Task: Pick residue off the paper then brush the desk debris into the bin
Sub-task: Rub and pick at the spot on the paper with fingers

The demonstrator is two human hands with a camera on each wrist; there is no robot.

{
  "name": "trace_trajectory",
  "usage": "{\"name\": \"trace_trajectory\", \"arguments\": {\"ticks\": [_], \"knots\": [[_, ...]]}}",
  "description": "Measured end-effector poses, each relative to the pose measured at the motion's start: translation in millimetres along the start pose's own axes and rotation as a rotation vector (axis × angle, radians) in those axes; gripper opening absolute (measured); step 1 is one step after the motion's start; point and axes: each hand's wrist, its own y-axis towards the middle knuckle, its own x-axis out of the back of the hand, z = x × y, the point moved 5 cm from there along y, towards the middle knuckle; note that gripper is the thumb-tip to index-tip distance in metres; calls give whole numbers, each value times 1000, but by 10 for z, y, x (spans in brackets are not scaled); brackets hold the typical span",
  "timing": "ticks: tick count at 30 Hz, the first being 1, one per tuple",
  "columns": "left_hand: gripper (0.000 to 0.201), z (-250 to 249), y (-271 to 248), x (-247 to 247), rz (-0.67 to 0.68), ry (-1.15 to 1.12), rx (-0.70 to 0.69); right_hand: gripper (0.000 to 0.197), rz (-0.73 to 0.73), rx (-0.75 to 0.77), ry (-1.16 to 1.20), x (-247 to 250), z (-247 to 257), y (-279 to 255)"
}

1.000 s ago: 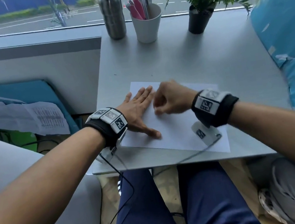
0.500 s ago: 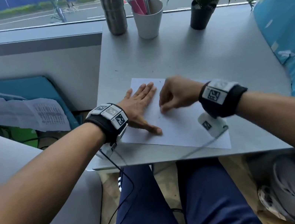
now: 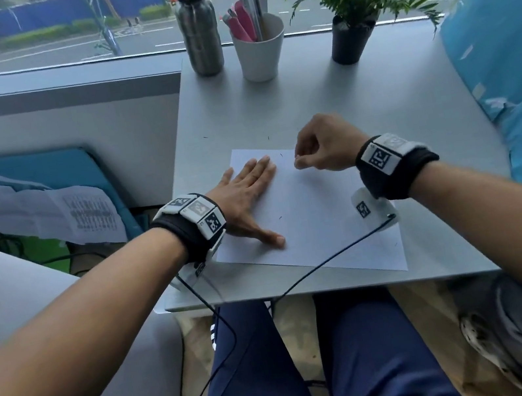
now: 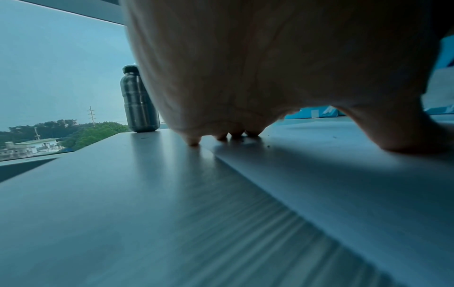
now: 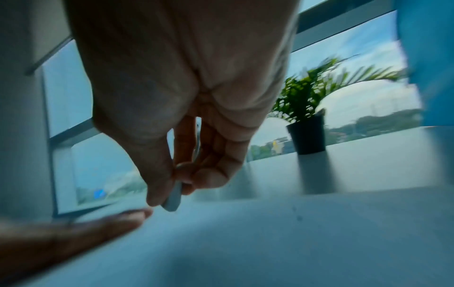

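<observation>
A white paper sheet [image 3: 325,221] lies on the grey desk [image 3: 357,98]. My left hand [image 3: 252,195] presses flat on the sheet's left part, fingers straight; in the left wrist view its fingertips [image 4: 194,142] touch the paper [image 4: 343,184]. My right hand [image 3: 302,161] hovers over the sheet's far edge, fingers curled. In the right wrist view the thumb and forefinger pinch a small pale eraser-like piece [image 5: 173,198]. Tiny dark specks [image 3: 280,218] lie on the paper, and a few more [image 3: 205,137] on the desk beyond it. No bin is in view.
At the desk's far edge stand a steel bottle [image 3: 198,32], a white cup of pens [image 3: 259,49] and a potted plant [image 3: 350,37]. A blue panel [image 3: 511,52] borders the right side. A black cable [image 3: 316,268] crosses the paper's near edge.
My right hand has lifted off the middle of the paper and moved right and away, to the sheet's far edge. The left hand stays flat in place.
</observation>
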Motion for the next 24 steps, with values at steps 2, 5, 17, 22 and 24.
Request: {"name": "trace_trajectory", "arguments": {"ticks": [2, 5, 17, 22, 24], "knots": [[143, 24, 3, 2, -23, 14, 3, 10, 32, -77, -11, 97, -154, -58], [138, 29, -20, 15, -52, 30, 10, 6, 267, -200, -107, 63, -355, -278], [101, -590, -175, 66, -102, 195, -111, 10, 276, -241, -43, -1, -511, -401], [85, -902, -176, -150, 57, 81, -346, 12, 283, -225, -26, -8, -504, -407], [91, -584, -76, -47, 36, 81, -173, 13, 290, -228, -29, -2, -494, -411]]}}
